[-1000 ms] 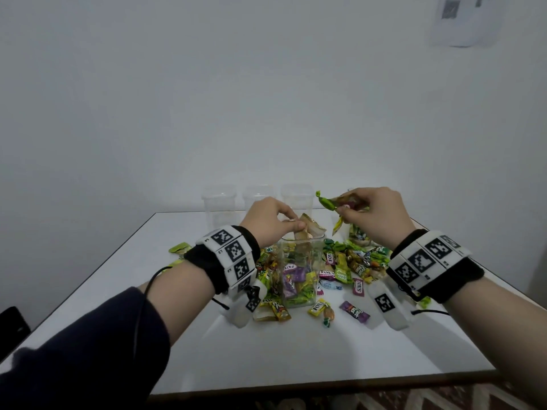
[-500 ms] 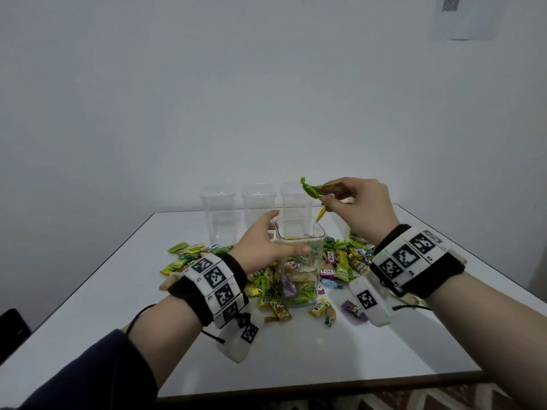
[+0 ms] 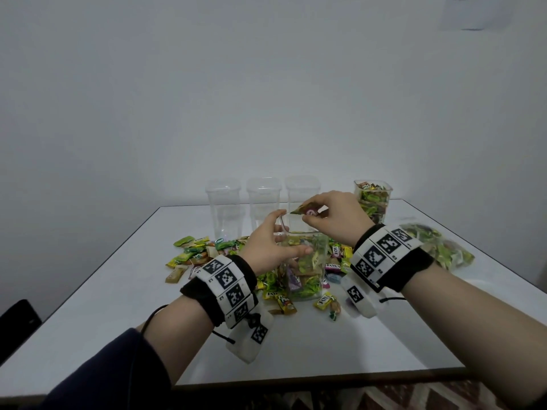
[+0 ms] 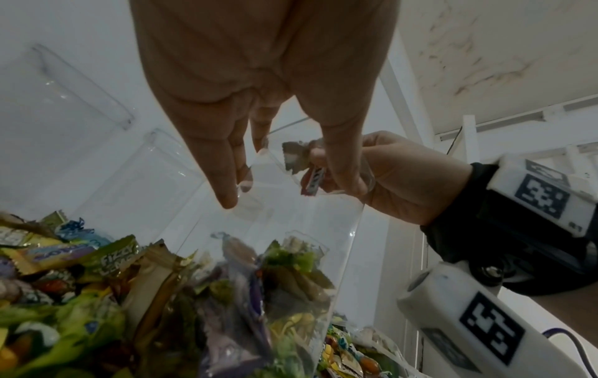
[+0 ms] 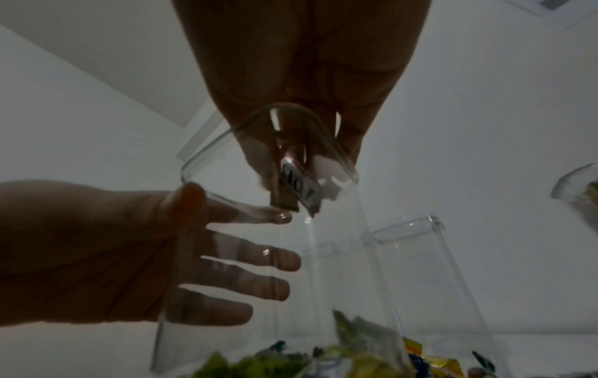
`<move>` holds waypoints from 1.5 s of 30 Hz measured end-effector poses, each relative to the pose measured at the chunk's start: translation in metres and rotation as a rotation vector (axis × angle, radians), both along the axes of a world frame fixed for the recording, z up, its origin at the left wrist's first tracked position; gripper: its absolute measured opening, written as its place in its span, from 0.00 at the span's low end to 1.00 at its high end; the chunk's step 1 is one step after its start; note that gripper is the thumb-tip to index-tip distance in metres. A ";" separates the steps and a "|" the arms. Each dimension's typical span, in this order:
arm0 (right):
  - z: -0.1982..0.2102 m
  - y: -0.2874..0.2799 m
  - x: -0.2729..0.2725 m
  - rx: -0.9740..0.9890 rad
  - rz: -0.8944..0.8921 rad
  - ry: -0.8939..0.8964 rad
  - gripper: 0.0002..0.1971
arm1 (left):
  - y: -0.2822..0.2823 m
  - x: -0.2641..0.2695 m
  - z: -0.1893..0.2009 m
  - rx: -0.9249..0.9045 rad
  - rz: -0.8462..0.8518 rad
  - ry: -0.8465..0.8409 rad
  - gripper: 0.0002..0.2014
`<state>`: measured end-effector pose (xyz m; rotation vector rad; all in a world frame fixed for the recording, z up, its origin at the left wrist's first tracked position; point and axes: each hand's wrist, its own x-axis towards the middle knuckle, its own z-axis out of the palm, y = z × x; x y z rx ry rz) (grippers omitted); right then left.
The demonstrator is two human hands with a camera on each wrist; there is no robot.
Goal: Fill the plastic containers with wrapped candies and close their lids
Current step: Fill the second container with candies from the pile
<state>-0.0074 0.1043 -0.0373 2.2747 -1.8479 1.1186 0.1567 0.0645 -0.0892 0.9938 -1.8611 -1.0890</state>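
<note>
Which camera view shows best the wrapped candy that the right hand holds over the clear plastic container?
The head view: the pink-and-brown wrapped candy shows lit, pinched by the right hand over the container's rim. The left wrist view has it partly behind a finger; the right wrist view shows it dark.

plain white wall (image 3: 266, 84) behind white table (image 3: 325, 350)
</note>
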 end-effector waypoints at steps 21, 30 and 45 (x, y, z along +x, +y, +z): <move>-0.022 0.056 -0.062 0.213 -0.038 -0.188 0.04 | 0.010 0.082 0.007 -0.075 -0.082 -0.690 0.40; -0.068 0.085 -0.071 0.836 0.119 0.460 0.36 | 0.029 0.100 -0.027 -0.130 -0.376 -1.285 0.39; -0.076 0.022 -0.052 0.831 -0.064 0.467 0.49 | -0.006 0.078 -0.028 -0.008 -0.159 -1.361 0.49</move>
